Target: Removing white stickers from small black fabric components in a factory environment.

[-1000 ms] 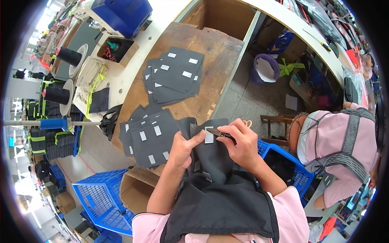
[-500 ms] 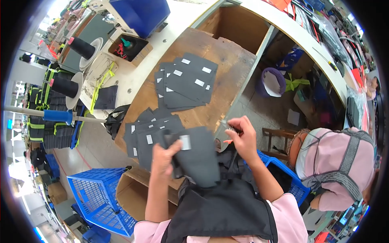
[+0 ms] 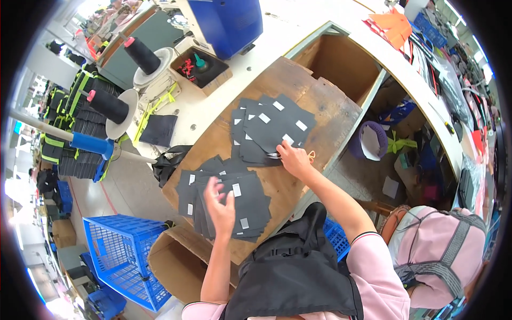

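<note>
Two loose piles of dark grey fabric pieces with small white labels lie on a worn wooden board. Over the nearer pile (image 3: pixel 253 205) my left hand (image 3: pixel 221 212) hovers, fingers spread and nothing in them. My right hand (image 3: pixel 295 161) is at the near right edge of the farther pile (image 3: pixel 274 124). It is closed around small thread snips (image 3: pixel 273 156), whose metal tips point left over the top pieces. An orange cord loop (image 3: pixel 311 156) shows beside that hand; most of the snips is hidden by my fingers.
A cardboard box (image 3: pixel 173 253) and a blue plastic crate (image 3: pixel 114 226) stand below left of the board (image 3: pixel 333 104). Black thread cones (image 3: pixel 141 55) and a blue-and-white sewing machine (image 3: pixel 226 26) are at the upper left. Another person in pink (image 3: pixel 426 245) sits at right.
The fabric piece in my left hand now lies on the nearer pile, and that hand is open. My right hand with the snips has reached forward to the farther pile. The view has shifted.
</note>
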A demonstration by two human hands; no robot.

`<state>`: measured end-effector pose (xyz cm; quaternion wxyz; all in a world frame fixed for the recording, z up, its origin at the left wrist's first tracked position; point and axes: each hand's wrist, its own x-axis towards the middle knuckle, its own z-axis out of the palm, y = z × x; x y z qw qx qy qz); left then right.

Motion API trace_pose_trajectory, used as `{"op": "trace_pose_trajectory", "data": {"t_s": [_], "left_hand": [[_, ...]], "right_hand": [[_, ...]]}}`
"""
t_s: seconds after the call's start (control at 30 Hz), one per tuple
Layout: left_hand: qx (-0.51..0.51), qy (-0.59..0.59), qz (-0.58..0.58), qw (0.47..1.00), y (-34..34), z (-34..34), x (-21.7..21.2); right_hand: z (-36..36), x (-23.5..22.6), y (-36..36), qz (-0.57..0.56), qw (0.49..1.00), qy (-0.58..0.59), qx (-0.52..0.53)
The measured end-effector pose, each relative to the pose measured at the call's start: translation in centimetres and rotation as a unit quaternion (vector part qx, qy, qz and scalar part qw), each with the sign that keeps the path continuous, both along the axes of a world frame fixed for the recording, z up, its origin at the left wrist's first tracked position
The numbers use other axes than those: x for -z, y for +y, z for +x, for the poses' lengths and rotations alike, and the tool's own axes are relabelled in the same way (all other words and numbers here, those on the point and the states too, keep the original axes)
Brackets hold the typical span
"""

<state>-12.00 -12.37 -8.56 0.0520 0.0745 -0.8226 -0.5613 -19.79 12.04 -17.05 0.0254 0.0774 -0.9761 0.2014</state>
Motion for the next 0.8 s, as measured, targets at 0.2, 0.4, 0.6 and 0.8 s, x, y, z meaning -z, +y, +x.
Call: {"op": "trace_pose_trajectory", "data": {"t_s": [0.2,0.4,0.6,0.8], "left_hand": [[0.07,-0.259,0.443,0.855,3.7,-4.3,0.9],[0.138,-0.357,0.413,0.826,6.5,-4.0,1.8],[0.132,-0.271,0.29,0.908,7.6,-0.9,-0.9],[0.152,-0.317,0.357,0.866,6.9,2.1,-4.4]], "right_hand": [[1.4,-4.6,0.4,-0.105,0.984,0.147,0.003],[13.2,-8.4,-2.6,-0.12,0.952,0.192,-0.204],[15.7,-12.7,-3.2,-0.392,0.918,-0.06,0.0],[11.9,-14.0,0.5,-0.333,0.935,-0.089,0.087]]}}
